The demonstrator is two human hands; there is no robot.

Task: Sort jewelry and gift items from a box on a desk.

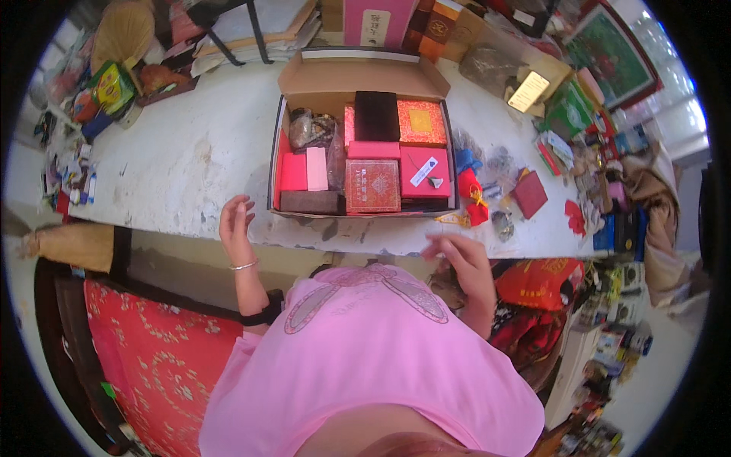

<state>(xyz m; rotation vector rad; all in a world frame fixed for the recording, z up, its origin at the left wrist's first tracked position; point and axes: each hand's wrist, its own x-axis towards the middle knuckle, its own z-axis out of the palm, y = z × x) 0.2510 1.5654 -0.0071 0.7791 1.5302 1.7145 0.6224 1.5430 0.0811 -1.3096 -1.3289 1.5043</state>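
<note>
A cardboard box [365,216] stands on the white table before me, its lid folded back. Several small boxes fill it: a black velvety box [376,116], an orange patterned box [422,122], a red jewelry box [373,185], a pink-red box with a ribbon label [424,171], a light pink box [317,169] and a dark grey box [309,202]. Beaded items in clear plastic [311,128] lie at its back left. My left hand [235,225] hovers off the box's front left corner, fingers apart, holding nothing. My right hand [461,254] is near the table's front edge, also without anything in it.
Right of the box lie red and blue pouches [474,197], clear plastic bags [502,165] and a dark red box [529,194]. A lit phone [528,91] leans at the back right. Clutter lines both table ends. A red floral cover [165,360] is behind me on the left.
</note>
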